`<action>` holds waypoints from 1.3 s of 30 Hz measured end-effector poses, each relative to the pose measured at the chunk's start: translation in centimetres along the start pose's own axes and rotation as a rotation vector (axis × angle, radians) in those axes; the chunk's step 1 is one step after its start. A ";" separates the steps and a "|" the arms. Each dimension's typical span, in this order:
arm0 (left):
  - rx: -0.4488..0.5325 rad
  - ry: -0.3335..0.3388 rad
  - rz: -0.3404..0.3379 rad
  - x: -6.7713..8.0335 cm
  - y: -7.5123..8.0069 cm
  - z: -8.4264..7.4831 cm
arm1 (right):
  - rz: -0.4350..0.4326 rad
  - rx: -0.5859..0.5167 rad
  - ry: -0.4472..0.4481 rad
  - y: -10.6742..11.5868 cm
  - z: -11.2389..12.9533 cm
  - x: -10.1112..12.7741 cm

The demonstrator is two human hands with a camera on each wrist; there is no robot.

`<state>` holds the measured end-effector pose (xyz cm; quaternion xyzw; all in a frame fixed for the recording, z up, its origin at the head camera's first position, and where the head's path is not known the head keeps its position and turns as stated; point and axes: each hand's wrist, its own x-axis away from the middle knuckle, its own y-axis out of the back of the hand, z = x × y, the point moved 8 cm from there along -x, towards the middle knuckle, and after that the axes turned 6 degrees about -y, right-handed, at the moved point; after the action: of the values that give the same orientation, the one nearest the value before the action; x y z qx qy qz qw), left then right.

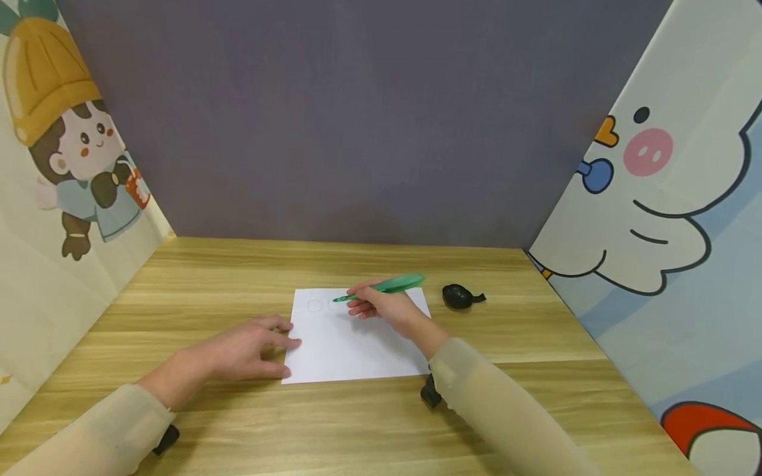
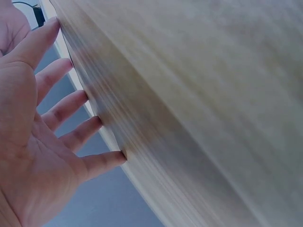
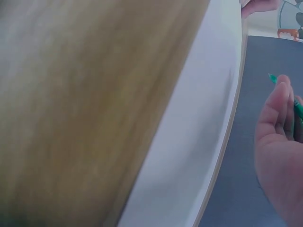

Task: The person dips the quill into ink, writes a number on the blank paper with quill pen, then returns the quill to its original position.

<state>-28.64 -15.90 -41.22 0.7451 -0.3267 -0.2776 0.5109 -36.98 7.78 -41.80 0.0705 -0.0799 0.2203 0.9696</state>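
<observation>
A white sheet of paper (image 1: 357,344) lies on the wooden table (image 1: 238,277), with faint circles drawn near its top left corner. My right hand (image 1: 381,305) grips a green pen (image 1: 387,286), whose tip touches the paper near those circles. In the right wrist view the pen (image 3: 297,105) shows only as a green sliver behind my fingers (image 3: 279,109), beside the paper (image 3: 199,142). My left hand (image 1: 250,347) rests flat on the table, straight fingers pressing the paper's left edge. The left wrist view shows those spread fingers (image 2: 61,109) against the tabletop (image 2: 199,104).
A small black object with a short tail (image 1: 460,296) lies on the table just right of the paper. A dark purple wall stands at the back, with cartoon-printed panels on the left (image 1: 65,165) and right (image 1: 667,198).
</observation>
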 end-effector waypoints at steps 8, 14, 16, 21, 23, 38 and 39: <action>0.030 0.020 0.020 -0.1 -0.3 0.3 | 0.065 0.017 -0.026 -1.2 -0.4 -0.3; 0.042 0.020 0.016 -0.1 -0.2 0.5 | 0.057 0.052 -0.031 -1.9 -0.2 -0.7; 0.044 0.020 0.015 -0.1 -0.2 0.5 | 0.045 0.062 -0.035 -2.1 -0.2 -0.9; 0.027 0.001 0.004 -0.1 -0.2 0.5 | 0.011 0.073 -0.043 -2.4 -0.4 -1.2; 0.020 -0.006 -0.003 -0.1 -0.2 0.5 | 0.004 0.074 -0.048 -2.5 -0.6 -1.3; 0.035 -0.003 0.003 -0.2 -0.3 0.6 | -0.021 0.092 -0.082 -3.8 -1.3 -1.6; 0.035 -0.002 0.002 -0.2 -0.3 0.6 | -0.025 0.091 -0.086 -3.8 -1.4 -1.7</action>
<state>-29.19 -15.99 -41.71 0.7533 -0.3329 -0.2720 0.4977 -36.62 3.93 -43.82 0.1250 -0.1105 0.2081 0.9638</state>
